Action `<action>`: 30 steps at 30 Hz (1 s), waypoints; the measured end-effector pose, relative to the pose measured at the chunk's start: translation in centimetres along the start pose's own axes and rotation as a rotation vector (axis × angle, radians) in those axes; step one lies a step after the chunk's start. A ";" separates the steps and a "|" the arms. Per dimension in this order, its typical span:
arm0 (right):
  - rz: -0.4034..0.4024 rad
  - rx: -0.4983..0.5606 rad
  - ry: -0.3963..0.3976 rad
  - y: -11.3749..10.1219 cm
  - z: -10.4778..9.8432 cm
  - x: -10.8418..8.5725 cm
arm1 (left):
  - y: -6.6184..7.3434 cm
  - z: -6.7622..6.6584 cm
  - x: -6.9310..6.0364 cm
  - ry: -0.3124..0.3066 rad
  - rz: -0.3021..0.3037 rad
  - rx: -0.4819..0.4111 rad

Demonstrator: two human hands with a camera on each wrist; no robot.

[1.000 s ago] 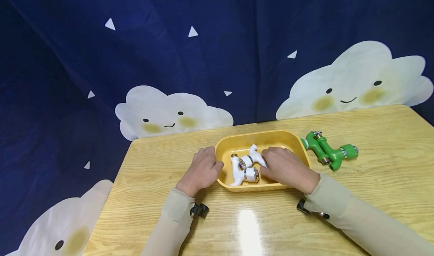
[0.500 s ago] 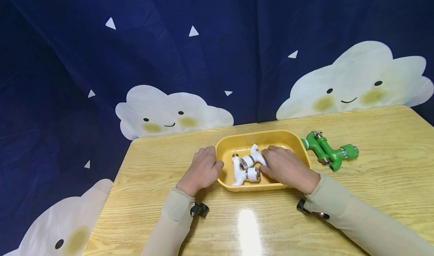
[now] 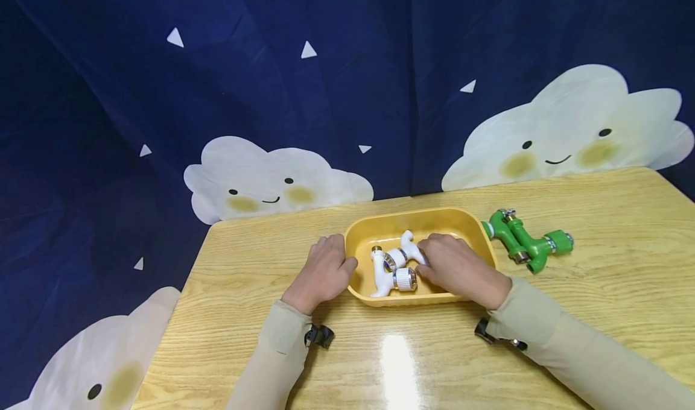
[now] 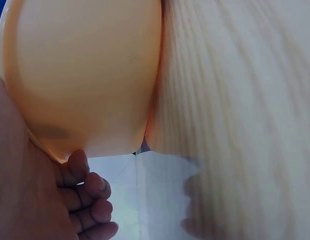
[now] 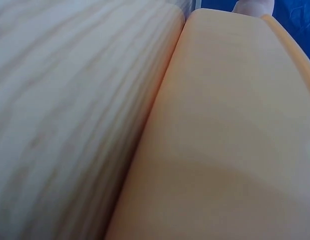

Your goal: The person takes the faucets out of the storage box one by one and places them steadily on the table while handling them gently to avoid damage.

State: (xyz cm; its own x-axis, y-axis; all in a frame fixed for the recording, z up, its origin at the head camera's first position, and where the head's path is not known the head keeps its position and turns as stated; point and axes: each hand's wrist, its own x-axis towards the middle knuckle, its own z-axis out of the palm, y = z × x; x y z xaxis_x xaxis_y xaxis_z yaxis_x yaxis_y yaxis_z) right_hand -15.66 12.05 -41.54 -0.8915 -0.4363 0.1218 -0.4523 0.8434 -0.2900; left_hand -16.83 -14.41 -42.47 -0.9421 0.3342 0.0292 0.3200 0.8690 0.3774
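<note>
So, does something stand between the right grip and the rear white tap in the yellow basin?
Nothing visible does. In the head view, the right grip reaches into the yellow basin and meets the right end of the rear white tap. The front white tap lies left of the grip, not between them.

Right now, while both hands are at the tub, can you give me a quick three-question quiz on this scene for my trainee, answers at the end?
1. Count: how many white faucets show inside the yellow tub?
2. Choose one: which hand has its fingers at a white faucet? A) left; B) right; C) neither.
3. True or false: the green faucets lie on the wooden table, outside the tub.

Key:
1. Two.
2. B, the right hand.
3. True; they lie beside the tub's right end in the head view.
</note>
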 end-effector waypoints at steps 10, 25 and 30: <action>-0.026 0.006 0.042 0.0 0.0 -0.3 | 0.0 0.0 -0.1 0.001 -0.003 -0.007; -0.037 -0.005 0.061 0.1 0.0 -0.4 | 0.0 0.0 0.1 0.009 0.001 -0.017; -0.038 -0.004 0.075 0.1 -0.1 -0.4 | 0.0 0.0 0.0 0.004 -0.003 -0.018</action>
State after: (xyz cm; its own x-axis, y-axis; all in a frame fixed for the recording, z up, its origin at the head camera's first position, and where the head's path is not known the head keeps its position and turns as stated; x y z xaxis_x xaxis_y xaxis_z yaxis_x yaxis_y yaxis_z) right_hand -15.35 12.28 -41.54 -0.8729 -0.4432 0.2038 -0.4858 0.8280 -0.2800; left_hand -16.85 -14.41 -42.49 -0.9435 0.3300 0.0319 0.3153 0.8634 0.3940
